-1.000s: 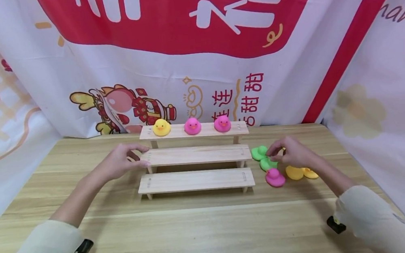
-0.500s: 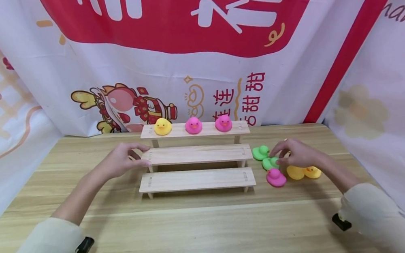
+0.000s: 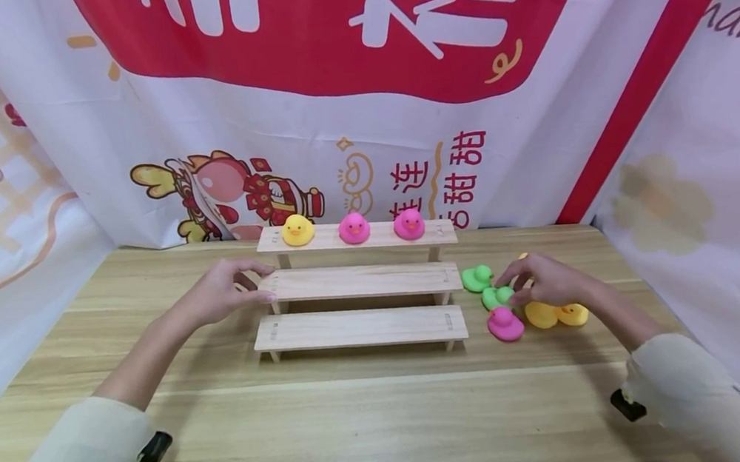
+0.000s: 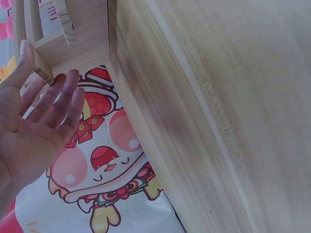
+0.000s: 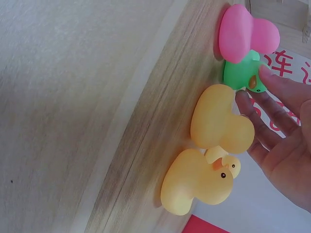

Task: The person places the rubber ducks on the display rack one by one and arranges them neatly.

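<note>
My left hand (image 3: 225,293) grips the left end of the middle tier of a three-tier wooden stand (image 3: 358,282); in the left wrist view the thumb lies on one side of the board (image 4: 44,72) and the fingers on the other. At the right, my right hand (image 3: 542,280) has thumb and fingertips around the head of a green rubber duck (image 5: 240,73), which sits on the table. Another green duck (image 3: 477,279) lies just behind it, and a pink duck (image 3: 505,324) in front. Yellow ducks (image 3: 541,314) sit beneath and beside the right hand, one partly hidden by it.
On the top tier stand a yellow duck (image 3: 298,230) and two pink ducks (image 3: 354,228) in a row. The lower tier (image 3: 359,329) is in front of the middle one. A printed cloth (image 3: 302,81) hangs behind the wooden table (image 3: 336,435).
My right hand has come down and slightly right onto the nearer green duck, which has shifted a little to the right. The left hand keeps its place on the stand.
</note>
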A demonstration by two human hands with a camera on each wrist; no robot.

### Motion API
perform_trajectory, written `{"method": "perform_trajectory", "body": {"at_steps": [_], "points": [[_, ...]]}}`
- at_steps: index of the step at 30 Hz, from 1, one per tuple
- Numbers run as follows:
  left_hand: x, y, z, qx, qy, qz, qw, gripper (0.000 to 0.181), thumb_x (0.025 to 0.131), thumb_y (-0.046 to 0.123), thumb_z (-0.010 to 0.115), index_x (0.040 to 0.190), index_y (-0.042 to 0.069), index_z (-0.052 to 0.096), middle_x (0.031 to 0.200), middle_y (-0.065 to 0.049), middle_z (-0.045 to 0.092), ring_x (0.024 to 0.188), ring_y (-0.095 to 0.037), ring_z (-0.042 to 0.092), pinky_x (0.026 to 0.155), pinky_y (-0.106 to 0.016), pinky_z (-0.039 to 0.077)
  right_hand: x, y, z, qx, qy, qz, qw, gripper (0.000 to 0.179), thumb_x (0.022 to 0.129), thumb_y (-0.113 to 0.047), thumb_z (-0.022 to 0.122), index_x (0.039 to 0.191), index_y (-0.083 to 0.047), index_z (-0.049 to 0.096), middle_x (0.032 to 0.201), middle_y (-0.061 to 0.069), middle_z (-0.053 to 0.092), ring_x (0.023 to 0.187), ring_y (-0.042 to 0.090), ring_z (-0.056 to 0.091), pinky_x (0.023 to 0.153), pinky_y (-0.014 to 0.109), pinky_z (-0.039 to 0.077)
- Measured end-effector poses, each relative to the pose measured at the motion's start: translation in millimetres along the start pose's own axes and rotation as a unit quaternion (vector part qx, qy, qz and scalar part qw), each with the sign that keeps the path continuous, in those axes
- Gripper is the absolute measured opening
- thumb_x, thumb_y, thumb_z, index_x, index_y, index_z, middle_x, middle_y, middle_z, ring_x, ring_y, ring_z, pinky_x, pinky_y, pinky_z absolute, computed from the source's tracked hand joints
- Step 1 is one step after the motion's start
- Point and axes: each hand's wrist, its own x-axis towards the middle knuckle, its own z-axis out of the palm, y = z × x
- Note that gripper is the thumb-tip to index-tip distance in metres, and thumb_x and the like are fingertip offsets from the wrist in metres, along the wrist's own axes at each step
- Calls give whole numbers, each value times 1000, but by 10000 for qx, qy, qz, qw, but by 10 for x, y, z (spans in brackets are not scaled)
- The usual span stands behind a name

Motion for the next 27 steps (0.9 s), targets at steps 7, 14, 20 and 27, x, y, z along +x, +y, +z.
{"method": "perform_trajectory", "body": {"at_steps": [7,14,20,27], "points": [[2,12,-3,45,-25,-35,10000,45,91,20,83,126,-5,70,123,-24,70,95,-29,72,76,-35,58,1,-27,-9,-101,48,97,9999,28,92,-8,78,118,2,75,114,15,75,97,25,69,86,42,60],[9,-3,6,90,-46,-101,9999,48,90,23,84,126,-4,70,124,-23,70,95,-29,72,76,-35,58,-16,-32,2,-6,353,-180,9992,28,91,-6,75,116,5,74,108,12,76,92,23,68,81,39,59],[18,-2,-1,108,-14,-108,9999,46,89,21,85,126,-3,71,124,-22,71,94,-29,72,73,-33,58,-26,-13,-2,-67,676,-234,9974,27,88,-8,78,113,3,76,98,5,75,86,19,66,72,30,57],[17,-10,-4,78,-4,13,10000,46,90,20,84,126,-6,70,125,-25,70,94,-30,73,75,-36,60,-32,-44,-15,-76,993,-483,9939,23,88,-6,80,109,2,78,92,2,75,78,17,63,66,27,55]]}}
